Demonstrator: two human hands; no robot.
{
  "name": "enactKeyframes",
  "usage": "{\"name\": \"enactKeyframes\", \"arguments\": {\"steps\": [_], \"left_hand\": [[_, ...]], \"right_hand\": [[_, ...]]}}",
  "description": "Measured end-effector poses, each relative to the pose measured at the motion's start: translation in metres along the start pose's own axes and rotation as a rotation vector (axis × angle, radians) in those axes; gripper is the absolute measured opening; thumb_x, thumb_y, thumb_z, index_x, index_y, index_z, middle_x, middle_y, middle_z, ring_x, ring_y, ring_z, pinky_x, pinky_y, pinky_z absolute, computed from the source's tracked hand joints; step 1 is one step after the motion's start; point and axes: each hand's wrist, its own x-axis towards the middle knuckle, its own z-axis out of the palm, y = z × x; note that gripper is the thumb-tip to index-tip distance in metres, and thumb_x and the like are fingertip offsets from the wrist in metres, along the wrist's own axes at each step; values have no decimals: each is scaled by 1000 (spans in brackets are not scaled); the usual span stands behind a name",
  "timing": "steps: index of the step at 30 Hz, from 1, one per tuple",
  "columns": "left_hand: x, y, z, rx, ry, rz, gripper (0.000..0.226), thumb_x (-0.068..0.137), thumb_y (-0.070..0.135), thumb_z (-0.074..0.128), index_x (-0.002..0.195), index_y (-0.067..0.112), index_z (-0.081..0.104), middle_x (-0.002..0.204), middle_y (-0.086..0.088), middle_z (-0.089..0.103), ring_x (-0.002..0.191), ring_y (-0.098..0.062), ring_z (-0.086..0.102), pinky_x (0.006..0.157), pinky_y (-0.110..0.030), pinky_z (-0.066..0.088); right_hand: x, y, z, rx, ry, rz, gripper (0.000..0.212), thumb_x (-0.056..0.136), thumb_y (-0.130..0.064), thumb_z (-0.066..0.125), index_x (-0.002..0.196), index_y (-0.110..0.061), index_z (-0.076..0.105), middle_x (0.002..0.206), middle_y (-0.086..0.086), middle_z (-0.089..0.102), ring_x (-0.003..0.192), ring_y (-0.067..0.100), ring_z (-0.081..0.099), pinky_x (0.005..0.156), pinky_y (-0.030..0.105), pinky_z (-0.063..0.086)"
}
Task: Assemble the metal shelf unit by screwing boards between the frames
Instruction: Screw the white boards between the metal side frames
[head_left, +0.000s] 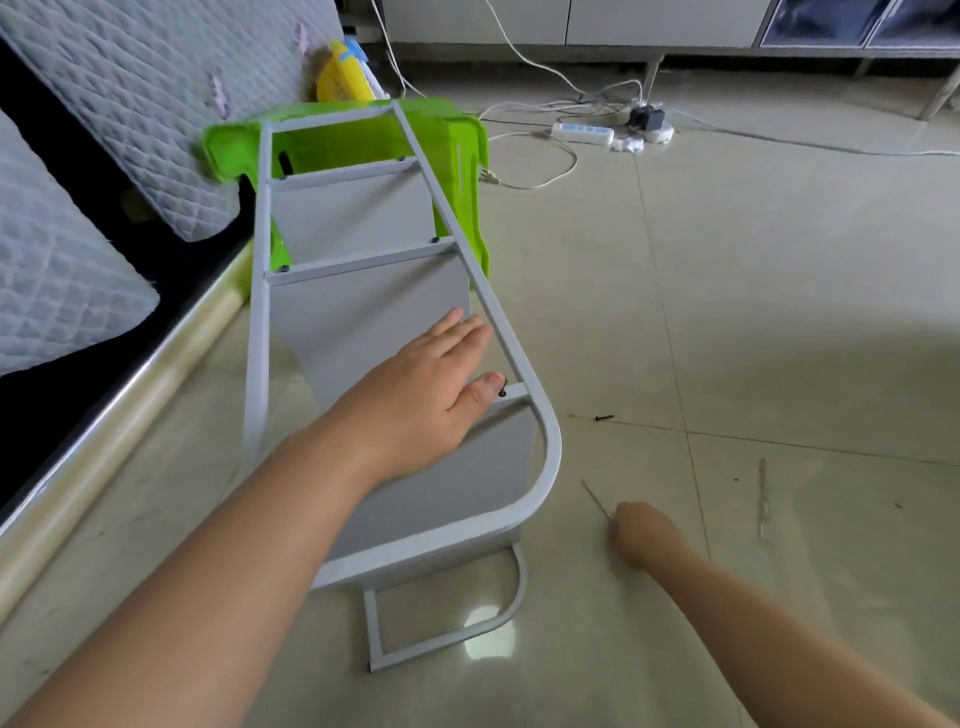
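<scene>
The grey metal shelf unit lies on its side on the floor, its upper frame (545, 452) facing me and its lower frame (447, 636) flat on the tiles. Three grey boards (363, 312) stand between the frames. My left hand (431, 395) rests on the nearest crossbar with straight fingers, and its thumb touches a black screw (502, 391) there. To the right of the unit, my right hand (641, 530) is down at the floor, blurred, its fingers curled round a thin metal tool (596, 498).
A green plastic stool (467, 150) props up the shelf's far end. A loose black screw (602, 417) and a thin stick (762, 493) lie on the tiles at right. A bed with quilted cushions (130, 104) runs along the left. A power strip (582, 133) and cables lie behind.
</scene>
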Motion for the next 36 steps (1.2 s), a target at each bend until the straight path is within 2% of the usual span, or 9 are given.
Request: {"name": "enactKeyframes", "arguments": {"steps": [4,9,12,14,16,19,26,33,36], "left_hand": [[0,1,-1,-7,8,10,55,99,34,27,149,18,8,156,11,3,141,2,-6,108,-13,5],[-3,-1,-2,-25,14,17,56,99,35,28,149,17,8,156,9,4,141,1,-6,110,-16,5],[-10,-6,-5,-116,15,-22,54,100,31,27,149,16,10,156,9,5,141,2,-6,108,-13,2],[-14,-11,-7,-80,1,-41,54,100,30,26,149,16,8,156,8,2,141,0,-8,111,-16,0],[-18,-16,-8,-23,-11,-57,54,100,30,25,149,13,6,157,5,0,142,-4,-9,111,-16,-2],[-23,-20,-9,109,-33,-79,55,101,31,22,148,10,3,157,-1,-2,144,-11,-9,110,-16,-4],[-37,-23,-5,285,-78,-139,57,101,35,16,148,7,-1,157,-5,-7,144,-16,-12,115,-27,-3],[-41,-19,-3,371,-46,-165,61,101,37,14,147,3,-5,156,-9,-13,143,-20,-16,115,-28,-6],[-40,-20,-1,385,-28,-160,60,101,38,14,147,4,-4,156,-8,-11,143,-20,-16,115,-29,-5]], "right_hand": [[-2,-8,-19,71,29,47,32,92,-13,40,121,-7,51,129,10,52,118,25,51,93,30,43],[-7,-20,-91,409,296,23,21,92,-12,40,109,-5,50,115,19,57,104,33,55,81,32,44],[-28,-28,-144,645,547,-164,12,90,-11,46,101,-9,50,79,11,55,68,26,50,58,27,37],[-49,-36,-174,854,678,-280,4,87,-11,52,84,-13,50,66,5,51,57,20,44,54,24,33],[-72,-45,-197,1115,745,-411,17,85,-7,55,72,-18,51,56,1,46,45,14,40,50,25,33],[-106,-59,-219,1315,768,-627,24,90,-4,50,72,-20,51,52,-2,50,34,6,41,41,20,35],[-149,-76,-230,1188,819,-862,24,87,-32,36,67,-21,38,34,-11,40,32,2,33,39,13,25],[-166,-80,-225,841,928,-977,24,80,-48,32,66,-29,36,49,-14,40,44,-1,45,46,12,31],[-168,-81,-225,759,927,-997,21,86,-39,37,66,-30,36,50,-15,41,47,-3,47,48,12,32]]}}
